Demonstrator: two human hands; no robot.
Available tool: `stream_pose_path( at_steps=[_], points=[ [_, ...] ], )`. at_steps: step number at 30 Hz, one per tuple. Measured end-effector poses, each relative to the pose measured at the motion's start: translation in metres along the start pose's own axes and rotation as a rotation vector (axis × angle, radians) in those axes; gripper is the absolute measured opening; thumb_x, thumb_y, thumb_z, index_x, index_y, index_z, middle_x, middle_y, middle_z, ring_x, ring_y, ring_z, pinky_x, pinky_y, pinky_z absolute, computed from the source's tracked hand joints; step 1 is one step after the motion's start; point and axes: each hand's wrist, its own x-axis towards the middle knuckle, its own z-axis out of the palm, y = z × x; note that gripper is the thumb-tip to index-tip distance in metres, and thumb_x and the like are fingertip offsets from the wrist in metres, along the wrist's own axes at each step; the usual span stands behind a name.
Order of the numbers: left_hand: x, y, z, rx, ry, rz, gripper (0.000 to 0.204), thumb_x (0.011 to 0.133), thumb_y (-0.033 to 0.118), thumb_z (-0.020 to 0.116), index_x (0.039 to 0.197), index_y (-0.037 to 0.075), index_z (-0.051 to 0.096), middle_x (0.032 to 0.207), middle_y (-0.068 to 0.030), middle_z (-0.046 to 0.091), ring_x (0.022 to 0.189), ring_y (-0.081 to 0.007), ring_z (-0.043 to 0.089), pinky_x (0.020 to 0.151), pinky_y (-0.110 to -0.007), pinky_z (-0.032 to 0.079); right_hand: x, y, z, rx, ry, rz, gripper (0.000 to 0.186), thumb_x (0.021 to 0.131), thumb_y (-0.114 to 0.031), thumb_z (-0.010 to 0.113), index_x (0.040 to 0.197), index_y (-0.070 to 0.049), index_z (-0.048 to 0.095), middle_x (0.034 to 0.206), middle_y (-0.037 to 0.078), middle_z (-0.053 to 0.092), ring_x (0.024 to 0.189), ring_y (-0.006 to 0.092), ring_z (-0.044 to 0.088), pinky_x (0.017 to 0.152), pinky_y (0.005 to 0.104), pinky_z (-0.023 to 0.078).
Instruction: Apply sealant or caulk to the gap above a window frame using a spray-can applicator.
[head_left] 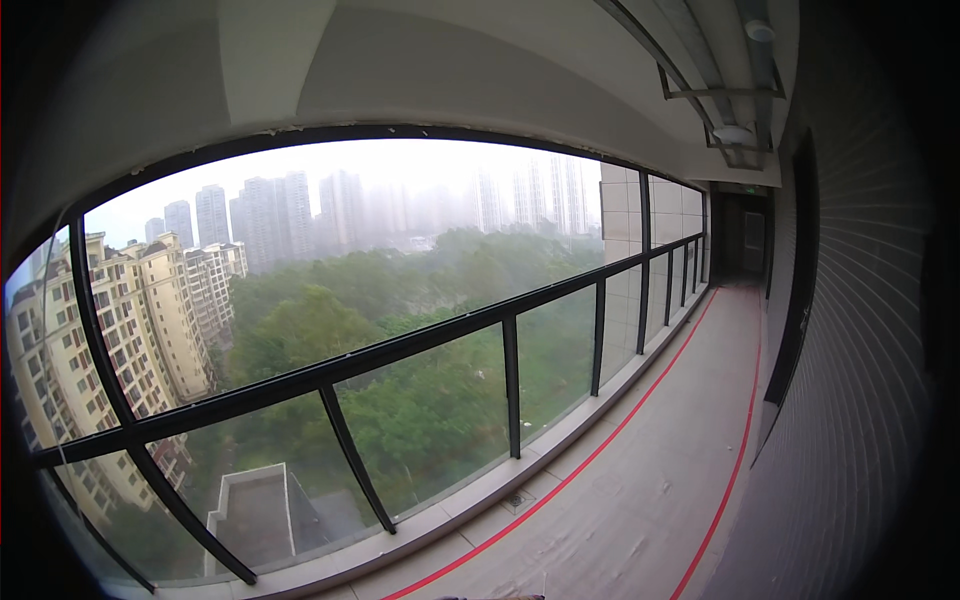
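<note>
Neither my left hand nor my right hand shows, and no forearm comes into the picture. A small dark sliver at the bottom edge is cut off too much to name. Along my left runs a black-framed railing (pixel 420 342) with glass panels (pixel 430 420) below its rail. Ahead stretches a pale tiled corridor floor (pixel 640 480), marked by two red lines (pixel 727 500) running lengthwise.
A grey ribbed wall (pixel 850 400) bounds the right side, with a dark door frame (pixel 800 280) in it. At the far end is a dark doorway (pixel 740 240). A floor drain (pixel 517 500) lies beside the left kerb. Pipes or trays (pixel 715 80) hang overhead.
</note>
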Motion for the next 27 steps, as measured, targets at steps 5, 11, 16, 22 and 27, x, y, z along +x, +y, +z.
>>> stream_pose_path(
  at_steps=[5,11,16,22,27],
  points=[
    [-0.001,0.004,0.009,-0.045,-0.028,-0.077,0.074,0.075,0.016,0.097,0.135,0.001,0.058,0.125,-0.0127,0.069,0.123,-0.0240,0.063,0.111,-0.039,0.049,0.011,-0.001,-0.011,-0.016,0.047,-0.014,0.063,0.099,-0.073,0.056,0.104,-0.011,0.066,0.085,0.010,0.071,0.081,0.0289,0.070,0.076,0.0446,0.060],
    [0.006,0.004,0.017,-0.027,-0.027,-0.056,0.076,0.074,0.018,0.098,0.137,0.001,0.058,0.125,-0.0137,0.070,0.122,-0.0231,0.065,0.109,-0.038,0.051,0.021,-0.007,-0.027,-0.022,0.070,0.035,0.054,0.105,-0.063,0.056,0.107,-0.011,0.067,0.086,0.011,0.074,0.079,0.0283,0.071,0.075,0.0449,0.060],
    [0.013,0.007,0.033,0.077,-0.008,-0.002,0.077,0.075,0.020,0.098,0.138,0.002,0.058,0.126,-0.0147,0.071,0.121,-0.0229,0.067,0.108,-0.038,0.052,0.046,0.006,-0.076,-0.854,0.519,-0.590,0.056,0.090,-0.040,0.082,0.127,-0.002,0.064,0.105,0.014,0.076,0.094,0.0290,0.074,0.086,0.0420,0.062],
    [0.027,0.044,0.062,0.063,-0.123,0.088,0.070,0.076,0.020,0.097,0.134,0.003,0.061,0.121,-0.0122,0.072,0.114,-0.0210,0.069,0.103,-0.038,0.055,-0.003,-0.064,-0.006,-1.589,0.443,-1.047,0.088,0.075,-0.023,0.090,0.150,-0.003,0.049,0.151,0.024,0.051,0.138,0.0430,0.049,0.116,0.0501,0.044],
    [0.045,0.098,0.098,0.048,-0.347,0.016,0.064,0.077,0.017,0.094,0.132,0.006,0.062,0.115,-0.0106,0.072,0.111,-0.0182,0.069,0.100,-0.036,0.057,0.027,-0.103,-0.009,-1.416,0.219,-1.078,0.099,0.062,-0.019,0.096,0.149,-0.007,0.051,0.143,0.022,0.056,0.132,0.0422,0.053,0.114,0.0482,0.047]
  ],
)
